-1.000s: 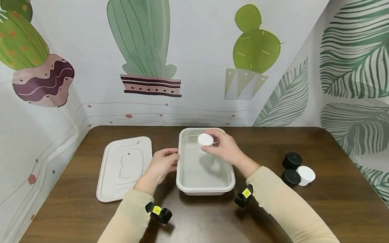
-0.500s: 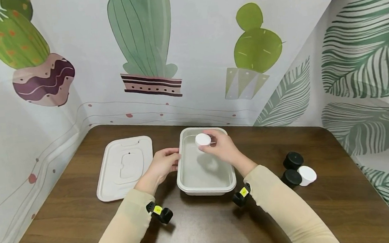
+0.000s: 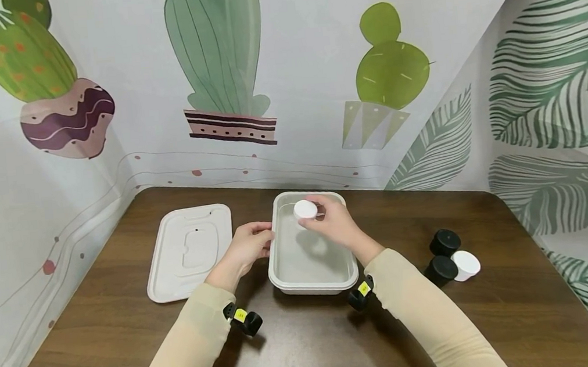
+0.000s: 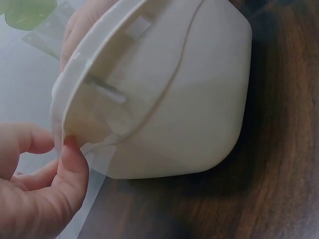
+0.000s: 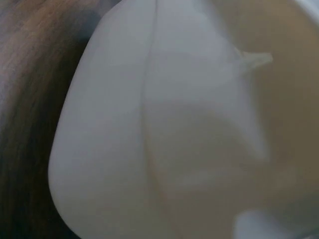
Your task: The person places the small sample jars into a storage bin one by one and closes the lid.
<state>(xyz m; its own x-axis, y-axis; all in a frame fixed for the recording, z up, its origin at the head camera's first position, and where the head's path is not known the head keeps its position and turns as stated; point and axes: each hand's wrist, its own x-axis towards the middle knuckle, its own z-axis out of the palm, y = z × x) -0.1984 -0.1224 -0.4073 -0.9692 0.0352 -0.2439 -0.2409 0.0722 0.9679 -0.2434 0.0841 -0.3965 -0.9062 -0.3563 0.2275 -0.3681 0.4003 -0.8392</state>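
A pale grey rectangular plastic container (image 3: pixel 313 272) stands on the table in the head view, with its top uncovered. My left hand (image 3: pixel 247 247) pinches its left rim; in the left wrist view the thumb and fingertips (image 4: pixel 75 157) meet at that rim. Over the far part of the container, my right hand (image 3: pixel 333 220) holds a small white round cap (image 3: pixel 305 210) between thumb and fingers, its flat top facing up. The right wrist view shows mostly the container's pale wall (image 5: pixel 109 129), blurred.
A pale lid (image 3: pixel 190 254) lies flat left of the container. Two black round caps (image 3: pixel 445 242) and another white cap (image 3: pixel 466 265) sit close together at the right. A printed cloth wall rises behind the table's (image 3: pixel 303 346) far edge.
My right hand has shifted slightly left with the white cap, staying over the container. The left hand keeps its hold on the rim.
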